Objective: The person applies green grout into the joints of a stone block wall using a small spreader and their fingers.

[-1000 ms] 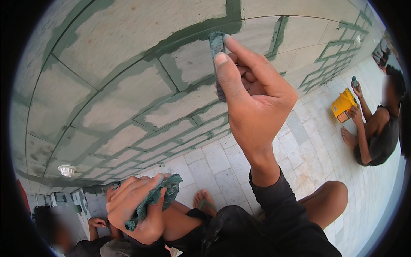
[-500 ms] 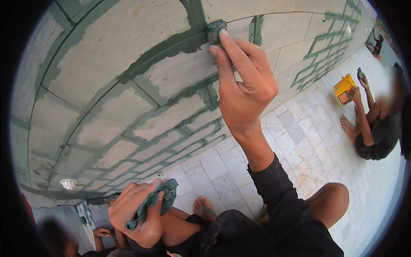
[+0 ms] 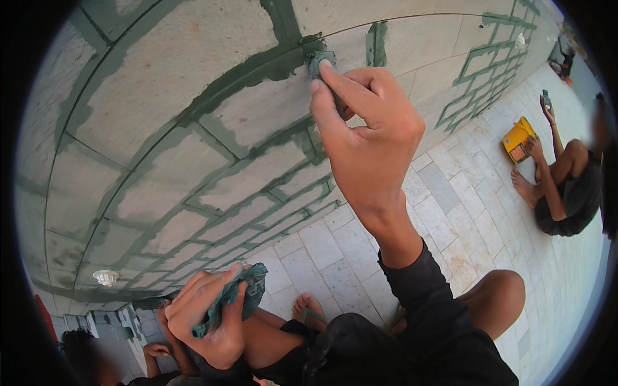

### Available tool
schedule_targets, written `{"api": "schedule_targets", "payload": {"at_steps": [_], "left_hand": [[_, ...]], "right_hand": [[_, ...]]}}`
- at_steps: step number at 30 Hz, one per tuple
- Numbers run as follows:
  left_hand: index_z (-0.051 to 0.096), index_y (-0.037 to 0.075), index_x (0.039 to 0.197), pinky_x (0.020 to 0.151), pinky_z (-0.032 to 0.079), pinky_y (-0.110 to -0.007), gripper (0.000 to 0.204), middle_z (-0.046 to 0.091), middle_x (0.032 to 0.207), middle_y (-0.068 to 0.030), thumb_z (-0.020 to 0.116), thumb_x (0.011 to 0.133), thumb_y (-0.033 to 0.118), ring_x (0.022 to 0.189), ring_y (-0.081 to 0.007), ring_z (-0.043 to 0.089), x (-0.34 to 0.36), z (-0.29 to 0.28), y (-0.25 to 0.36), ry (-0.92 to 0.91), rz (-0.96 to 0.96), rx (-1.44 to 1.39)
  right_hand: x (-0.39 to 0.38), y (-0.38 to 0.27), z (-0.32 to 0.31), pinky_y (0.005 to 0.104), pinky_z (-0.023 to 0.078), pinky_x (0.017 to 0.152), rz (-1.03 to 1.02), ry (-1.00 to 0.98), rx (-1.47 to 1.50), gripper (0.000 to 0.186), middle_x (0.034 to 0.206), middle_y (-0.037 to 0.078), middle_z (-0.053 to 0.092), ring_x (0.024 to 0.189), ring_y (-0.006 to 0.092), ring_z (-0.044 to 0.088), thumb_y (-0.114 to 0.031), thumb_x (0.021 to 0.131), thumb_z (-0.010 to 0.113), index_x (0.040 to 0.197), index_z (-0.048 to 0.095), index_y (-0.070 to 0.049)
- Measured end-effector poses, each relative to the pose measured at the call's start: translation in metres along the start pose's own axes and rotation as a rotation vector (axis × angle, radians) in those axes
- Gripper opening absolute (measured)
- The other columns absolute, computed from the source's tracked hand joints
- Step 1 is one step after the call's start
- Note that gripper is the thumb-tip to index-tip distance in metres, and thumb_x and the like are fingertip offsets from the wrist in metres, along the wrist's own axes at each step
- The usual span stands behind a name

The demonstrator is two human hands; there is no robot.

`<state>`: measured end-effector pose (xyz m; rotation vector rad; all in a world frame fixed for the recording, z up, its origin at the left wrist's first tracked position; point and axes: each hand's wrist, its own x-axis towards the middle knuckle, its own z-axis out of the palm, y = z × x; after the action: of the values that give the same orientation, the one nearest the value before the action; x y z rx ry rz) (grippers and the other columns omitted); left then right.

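Note:
My right hand point(image 3: 373, 128) is raised to the pale tiled wall point(image 3: 174, 71). Its thumb and fingers pinch a small green-smeared pad point(image 3: 320, 63), which sits against the wall where an upright joint meets a long one. Dark green paste point(image 3: 248, 74) lies in wide, ragged bands along the tile joints. Low in front of me, my left hand point(image 3: 209, 315) is closed round a crumpled dark green wad point(image 3: 248, 289). Whether that wad is paste in a wrapper or a soaked cloth I cannot tell.
On the right a person point(image 3: 566, 186) sits on the pale paved floor point(image 3: 322, 251) beside a yellow bag point(image 3: 517, 139). Another person point(image 3: 90, 360) is at the lower left, near a white round fitting point(image 3: 105, 278) on the wall. Farther off, a third person point(image 3: 566, 64) shows.
My right hand has come slightly down the wall with the pad, and its fingers are bent more. My left hand has hardly moved. The person at lower left has shifted.

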<state>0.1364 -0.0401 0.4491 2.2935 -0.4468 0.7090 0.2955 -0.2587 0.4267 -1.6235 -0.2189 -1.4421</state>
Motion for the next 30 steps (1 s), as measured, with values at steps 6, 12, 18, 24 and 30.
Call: {"api": "schedule_targets", "payload": {"at_steps": [6, 12, 18, 24, 30], "left_hand": [[0.079, -0.01, 0.099, 0.07, 0.053, -0.033, 0.035, 0.074, 0.079, -0.0186, 0.075, 0.065, -0.014, 0.066, -0.0268, 0.067, -0.003, 0.001, 0.004, 0.051, 0.032, 0.021], [0.08, -0.008, 0.102, 0.095, 0.052, -0.038, 0.028, 0.078, 0.089, -0.0184, 0.083, 0.075, 0.0, 0.085, -0.0279, 0.07, -0.007, -0.008, 0.014, -0.034, -0.208, 0.011], [0.079, -0.009, 0.1, 0.077, 0.053, -0.033, 0.033, 0.074, 0.08, -0.0175, 0.079, 0.067, -0.008, 0.072, -0.0263, 0.067, -0.005, -0.003, 0.008, 0.02, -0.052, 0.057], [0.079, -0.008, 0.101, 0.072, 0.054, -0.032, 0.035, 0.074, 0.08, -0.0175, 0.076, 0.067, -0.015, 0.068, -0.0265, 0.068, 0.004, 0.004, 0.003, -0.003, -0.006, 0.061], [0.078, -0.002, 0.112, 0.078, 0.055, -0.033, 0.041, 0.078, 0.095, -0.0183, 0.074, 0.074, -0.017, 0.082, -0.0302, 0.073, 0.004, 0.012, -0.012, 0.018, -0.063, 0.064]], "right_hand": [[0.021, -0.01, -0.001, 0.0283, 0.046, 0.057, 0.304, 0.063, 0.257, 0.022, 0.07, 0.011, 0.065, 0.058, 0.0171, 0.059, -0.005, 0.084, 0.078, 0.104, 0.08, 0.004], [0.015, -0.027, 0.005, 0.0203, 0.048, 0.061, 0.37, -0.091, 0.318, 0.023, 0.083, 0.004, 0.072, 0.069, 0.0046, 0.06, -0.003, 0.091, 0.077, 0.111, 0.08, 0.007], [0.008, 0.0, 0.006, 0.0211, 0.049, 0.062, 0.08, 0.031, 0.158, 0.024, 0.087, 0.005, 0.071, 0.07, 0.0077, 0.063, 0.003, 0.089, 0.078, 0.113, 0.081, 0.002], [-0.004, 0.01, 0.008, 0.0213, 0.051, 0.063, -0.099, -0.049, 0.014, 0.027, 0.087, 0.006, 0.072, 0.068, 0.0095, 0.065, 0.003, 0.087, 0.08, 0.113, 0.082, 0.0], [-0.019, -0.024, -0.057, 0.0216, 0.05, 0.061, 0.717, -0.507, 0.563, 0.025, 0.093, 0.006, 0.075, 0.071, 0.0087, 0.064, -0.003, 0.097, 0.069, 0.119, 0.078, 0.002]]}}
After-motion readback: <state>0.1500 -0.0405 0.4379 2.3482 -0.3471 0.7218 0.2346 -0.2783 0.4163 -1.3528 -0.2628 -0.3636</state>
